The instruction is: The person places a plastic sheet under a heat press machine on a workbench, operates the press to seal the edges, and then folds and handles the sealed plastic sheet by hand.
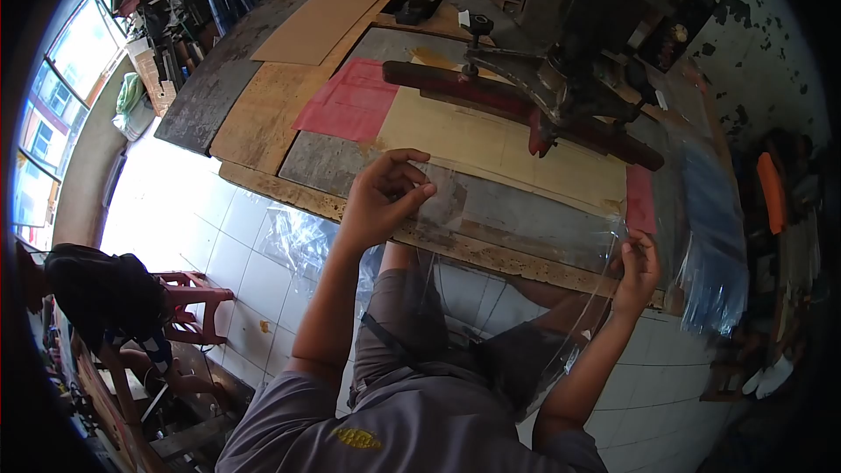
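A clear plastic sheet [517, 250] stretches between my two hands, in front of the table's near edge and over my lap. My left hand [385, 197] is closed, thumb and fingers pinching the sheet's upper left part. At the upper right corner, the curled fingers of my right hand [638, 267] grip the same sheet. Beyond it, a pale yellow sheet [508, 153] with a pink-red piece [346, 101] at its left end and another at its right lies on the grey machine bed [508, 219]. Over the yellow sheet is the machine's long dark red bar [596, 136].
Clear plastic sheets [714, 254] hang over the table's right side. More clear plastic [298, 241] lies below the front edge at left. Cardboard [320, 26] covers part of the table's left. A red stool [197, 307] stands on the tiled floor, near a partly visible person [101, 298].
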A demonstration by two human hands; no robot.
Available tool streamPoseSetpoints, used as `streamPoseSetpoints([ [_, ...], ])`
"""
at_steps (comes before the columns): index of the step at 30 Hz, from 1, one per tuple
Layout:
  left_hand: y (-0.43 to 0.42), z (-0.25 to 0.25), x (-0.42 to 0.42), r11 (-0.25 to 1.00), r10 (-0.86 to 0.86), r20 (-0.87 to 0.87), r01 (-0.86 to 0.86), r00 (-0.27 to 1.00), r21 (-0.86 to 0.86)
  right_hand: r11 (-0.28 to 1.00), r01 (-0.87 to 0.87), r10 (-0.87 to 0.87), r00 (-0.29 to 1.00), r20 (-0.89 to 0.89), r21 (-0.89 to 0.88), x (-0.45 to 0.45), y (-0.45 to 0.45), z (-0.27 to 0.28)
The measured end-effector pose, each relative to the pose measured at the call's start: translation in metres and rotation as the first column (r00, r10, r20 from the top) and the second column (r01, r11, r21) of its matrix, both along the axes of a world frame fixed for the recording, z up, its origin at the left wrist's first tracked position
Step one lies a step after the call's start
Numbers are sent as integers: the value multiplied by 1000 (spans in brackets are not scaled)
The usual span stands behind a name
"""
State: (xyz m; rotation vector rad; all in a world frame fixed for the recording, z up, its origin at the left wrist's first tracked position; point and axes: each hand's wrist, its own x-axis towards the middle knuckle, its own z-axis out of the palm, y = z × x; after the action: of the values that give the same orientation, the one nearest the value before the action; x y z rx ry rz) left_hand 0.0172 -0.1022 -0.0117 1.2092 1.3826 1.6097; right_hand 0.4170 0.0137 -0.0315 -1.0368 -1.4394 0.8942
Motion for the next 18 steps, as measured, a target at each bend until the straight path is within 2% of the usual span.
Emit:
streamPoseSetpoints([
  [18, 3, 1, 3, 997, 25, -102, -32, 994, -72, 1000, -22, 23, 998, -60, 20, 2, -2, 2],
])
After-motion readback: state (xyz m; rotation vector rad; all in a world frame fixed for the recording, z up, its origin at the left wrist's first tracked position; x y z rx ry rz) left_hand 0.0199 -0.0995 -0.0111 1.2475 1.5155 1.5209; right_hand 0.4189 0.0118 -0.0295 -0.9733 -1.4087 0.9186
